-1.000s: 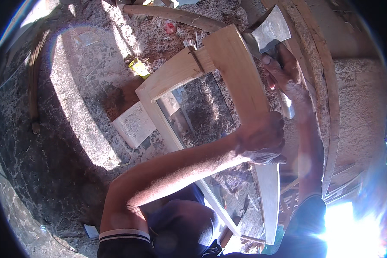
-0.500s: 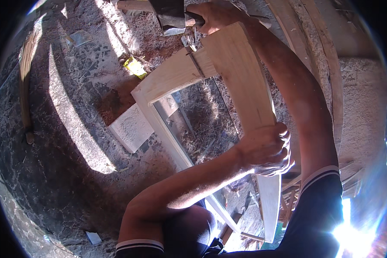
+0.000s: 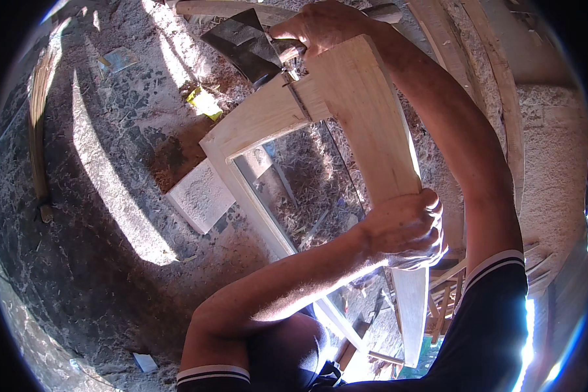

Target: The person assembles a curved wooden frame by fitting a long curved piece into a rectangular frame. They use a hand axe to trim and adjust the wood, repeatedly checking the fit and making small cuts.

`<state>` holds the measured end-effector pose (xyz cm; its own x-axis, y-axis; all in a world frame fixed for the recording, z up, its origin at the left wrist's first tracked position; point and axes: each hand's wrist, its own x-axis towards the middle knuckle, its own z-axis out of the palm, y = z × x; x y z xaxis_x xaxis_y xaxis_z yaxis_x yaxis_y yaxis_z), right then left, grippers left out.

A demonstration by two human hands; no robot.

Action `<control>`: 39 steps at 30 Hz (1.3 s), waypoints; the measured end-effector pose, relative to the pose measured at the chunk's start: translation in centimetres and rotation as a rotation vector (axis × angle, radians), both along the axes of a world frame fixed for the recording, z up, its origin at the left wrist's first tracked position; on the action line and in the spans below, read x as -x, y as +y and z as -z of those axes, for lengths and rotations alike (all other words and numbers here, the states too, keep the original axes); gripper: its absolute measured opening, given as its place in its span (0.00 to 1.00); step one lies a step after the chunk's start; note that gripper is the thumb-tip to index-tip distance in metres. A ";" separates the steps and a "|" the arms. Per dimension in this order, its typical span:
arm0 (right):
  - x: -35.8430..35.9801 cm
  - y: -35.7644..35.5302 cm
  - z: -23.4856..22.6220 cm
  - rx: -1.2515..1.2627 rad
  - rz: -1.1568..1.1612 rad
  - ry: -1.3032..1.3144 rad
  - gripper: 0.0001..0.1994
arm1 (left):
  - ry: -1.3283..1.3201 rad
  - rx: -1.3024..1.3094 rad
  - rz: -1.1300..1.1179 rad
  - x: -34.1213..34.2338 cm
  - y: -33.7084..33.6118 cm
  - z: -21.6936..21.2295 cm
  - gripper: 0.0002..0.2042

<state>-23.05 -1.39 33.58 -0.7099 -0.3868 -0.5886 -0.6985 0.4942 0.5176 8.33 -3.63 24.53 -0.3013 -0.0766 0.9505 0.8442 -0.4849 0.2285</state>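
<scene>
A pale wooden frame (image 3: 261, 119) stands tilted in front of me, its top rail meeting a wide side board (image 3: 358, 111) in a joint with a dark seam. My left hand (image 3: 406, 228) is wrapped round that side board, partway down its length. At the far end, my right hand (image 3: 320, 29) is closed round the handle of a hatchet with a broad, dark metal head (image 3: 245, 47). The head is right by the top rail's outer edge, close to the joint; I cannot tell whether it touches. Part of the handle is hidden by my fingers.
A pale, dusty block (image 3: 201, 196) lies beneath the frame's left corner. Beyond it is a yellow scrap (image 3: 204, 103). Long planks (image 3: 460, 59) run along the right, and a wooden strip (image 3: 38, 130) lies far left. Shavings cover the floor under the frame.
The hatchet head has swung down and turned toward the top rail, and my right hand has shifted slightly left. My left hand and the frame have stayed nearly still.
</scene>
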 end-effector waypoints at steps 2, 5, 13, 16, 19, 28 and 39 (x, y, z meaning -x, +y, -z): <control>-0.9 -1.5 -0.3 0.034 0.085 -0.085 0.21 | 0.095 -0.033 -0.288 -0.1 0.0 0.0 0.07; -3.9 -2.3 -0.3 -0.006 0.109 -0.006 0.24 | 0.182 0.025 -0.312 0.0 -0.1 0.1 0.07; -7.1 0.2 0.0 0.553 0.096 0.168 0.24 | -0.035 0.120 -0.086 0.3 -1.7 -0.7 0.07; -9.7 1.1 -1.5 1.099 0.585 0.261 0.19 | -0.066 0.251 -0.080 0.6 -3.2 -1.1 0.08; -15.7 1.8 -6.6 1.336 0.913 0.084 0.15 | 0.075 0.257 -0.194 1.4 -4.5 -1.5 0.06; -25.7 1.7 -6.6 1.459 0.446 0.465 0.22 | 0.179 0.288 -0.290 2.0 -5.2 -1.7 0.07; -25.4 1.5 -6.2 1.003 0.241 0.594 0.26 | 0.137 0.253 -0.237 2.0 -4.5 -1.5 0.07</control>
<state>2.33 0.08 39.74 -0.8867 -0.3065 0.3461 -0.3140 0.9487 0.0358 6.31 -8.13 26.06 -0.1721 0.1138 0.9785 0.9572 -0.2154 0.1934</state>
